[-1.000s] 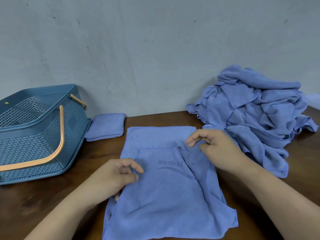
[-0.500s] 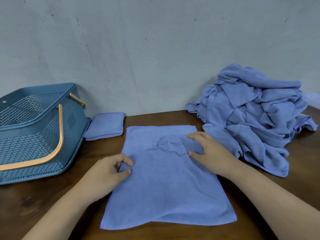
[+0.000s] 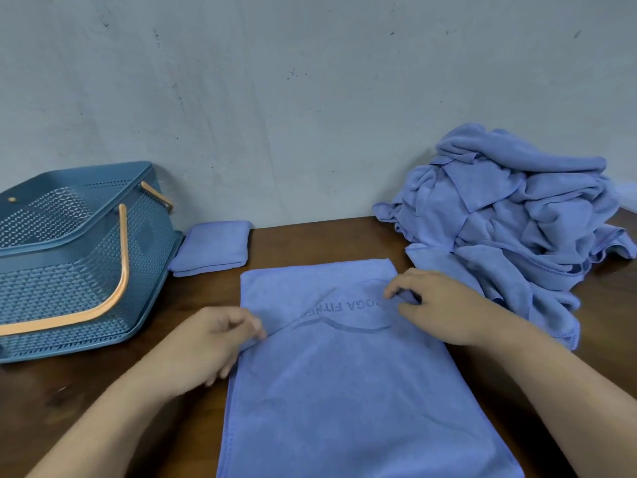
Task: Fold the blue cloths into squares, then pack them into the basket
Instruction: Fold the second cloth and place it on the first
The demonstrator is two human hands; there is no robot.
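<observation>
Blue cloth (image 3: 344,391) is lying on tabletop (image 3: 310,243). Left hand (image 3: 213,343) & right hand (image 3: 444,308) are pinching its edges, grip closed, prob. for folding.

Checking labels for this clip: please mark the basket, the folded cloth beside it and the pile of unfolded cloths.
basket (image 3: 62,291): head view, on its perforated front wall.
folded cloth (image 3: 213,248): head view, middle of its top face.
pile of unfolded cloths (image 3: 510,229): head view, middle of the heap.
</observation>
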